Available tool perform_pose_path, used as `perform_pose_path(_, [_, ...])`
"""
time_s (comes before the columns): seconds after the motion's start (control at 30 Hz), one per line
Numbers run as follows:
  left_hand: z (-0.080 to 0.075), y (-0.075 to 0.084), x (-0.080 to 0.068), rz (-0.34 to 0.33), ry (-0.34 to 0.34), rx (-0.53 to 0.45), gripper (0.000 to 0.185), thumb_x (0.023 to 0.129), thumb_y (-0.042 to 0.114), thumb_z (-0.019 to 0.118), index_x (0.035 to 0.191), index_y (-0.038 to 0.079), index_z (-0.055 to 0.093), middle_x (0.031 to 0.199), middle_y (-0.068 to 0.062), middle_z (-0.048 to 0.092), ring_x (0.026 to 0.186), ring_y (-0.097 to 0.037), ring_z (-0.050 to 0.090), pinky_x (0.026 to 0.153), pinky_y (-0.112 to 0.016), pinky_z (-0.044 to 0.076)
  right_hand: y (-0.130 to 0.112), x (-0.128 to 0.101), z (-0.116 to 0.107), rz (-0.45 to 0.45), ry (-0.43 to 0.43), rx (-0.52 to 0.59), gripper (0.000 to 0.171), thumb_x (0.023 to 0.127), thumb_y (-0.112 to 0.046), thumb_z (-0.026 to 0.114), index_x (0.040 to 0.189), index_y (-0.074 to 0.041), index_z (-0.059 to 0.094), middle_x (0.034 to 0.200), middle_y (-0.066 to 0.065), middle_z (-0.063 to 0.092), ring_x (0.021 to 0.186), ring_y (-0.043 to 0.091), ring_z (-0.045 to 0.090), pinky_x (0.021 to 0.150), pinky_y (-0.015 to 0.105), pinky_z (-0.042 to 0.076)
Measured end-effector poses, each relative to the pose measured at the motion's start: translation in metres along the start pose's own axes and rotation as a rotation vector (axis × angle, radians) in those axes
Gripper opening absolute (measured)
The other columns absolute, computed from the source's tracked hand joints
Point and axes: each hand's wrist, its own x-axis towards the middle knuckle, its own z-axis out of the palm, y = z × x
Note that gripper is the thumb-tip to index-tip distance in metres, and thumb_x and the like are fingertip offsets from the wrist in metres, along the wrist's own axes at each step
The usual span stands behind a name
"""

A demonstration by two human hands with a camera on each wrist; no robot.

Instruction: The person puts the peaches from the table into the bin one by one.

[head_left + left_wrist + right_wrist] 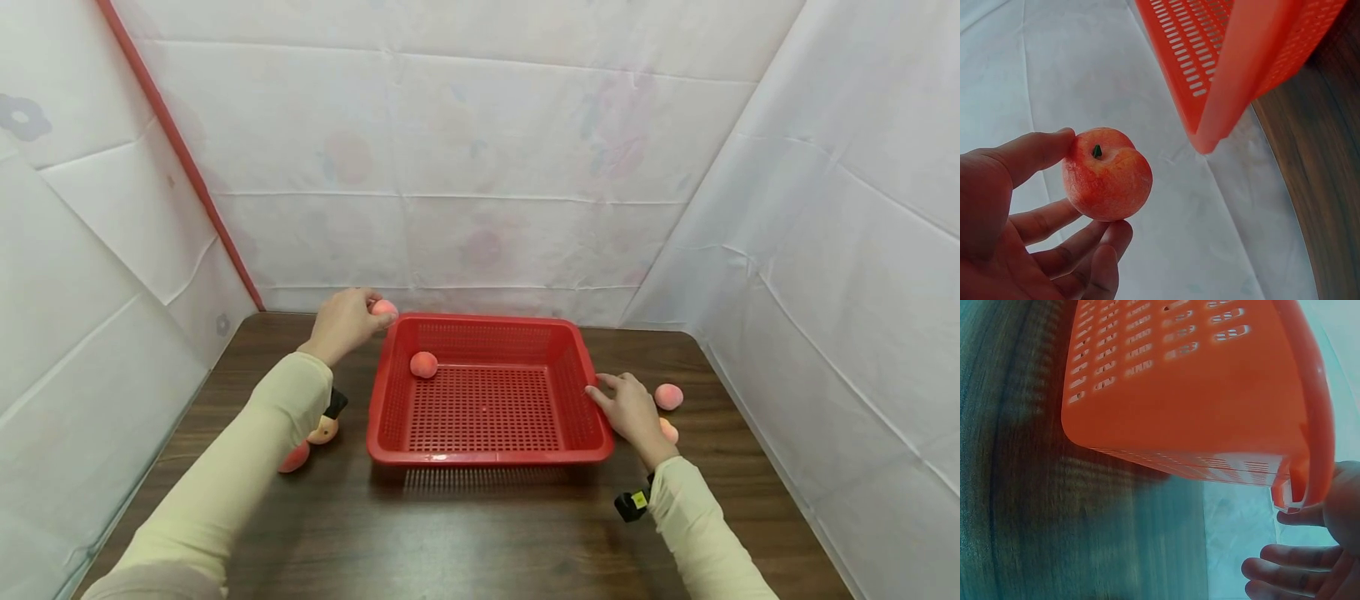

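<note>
In the head view, my left hand (345, 323) pinches a pink-red peach (385, 309) just off the far left corner of a red plastic basket (487, 457). The left wrist view shows this peach (1107, 178) between thumb and fingers, its short green stem and cleft visible, apart from the basket rim (1235, 75). Another peach (423, 364) lies inside the basket, towards its far left. At the right rim is my right hand (628, 408), thumb and forefinger touching the edge. In the right wrist view its other fingers (1297, 557) are spread loosely; the thumb is hidden.
Left of the basket, a red peach (294, 457) and a yellowish fruit (324, 431) lie partly behind my left arm. On the right are a pink peach (669, 396) and a partly hidden yellow-orange fruit (669, 430). White cloth walls (480, 167) enclose the dark wooden table (480, 542).
</note>
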Motion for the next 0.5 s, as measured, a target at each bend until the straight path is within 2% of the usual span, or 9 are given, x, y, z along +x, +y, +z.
perform_pose_path(0.23, [0.003,0.009,0.004,0.007,-0.021,-0.012,0.047,0.089,0.034,0.066,0.124,0.002,0.062,0.11,-0.018,0.07,0.102,-0.036,0.063,0.084,-0.049,0.049,0.001,0.001,0.0,0.002,-0.003,0.0,0.047,0.093,-0.036,0.064,0.125,-0.001,0.065,0.099,0.021,0.063,0.082,0.03,0.057,0.066,0.042,0.048])
perform_pose_path(0.5, [0.007,0.016,0.006,0.008,-0.026,-0.035,0.048,0.089,0.035,0.067,0.124,0.003,0.063,0.114,-0.017,0.069,0.104,-0.036,0.063,0.086,-0.049,0.05,0.002,0.002,0.0,0.012,-0.007,0.006,0.048,0.093,-0.037,0.064,0.126,-0.002,0.064,0.1,0.02,0.063,0.085,0.031,0.058,0.071,0.044,0.049])
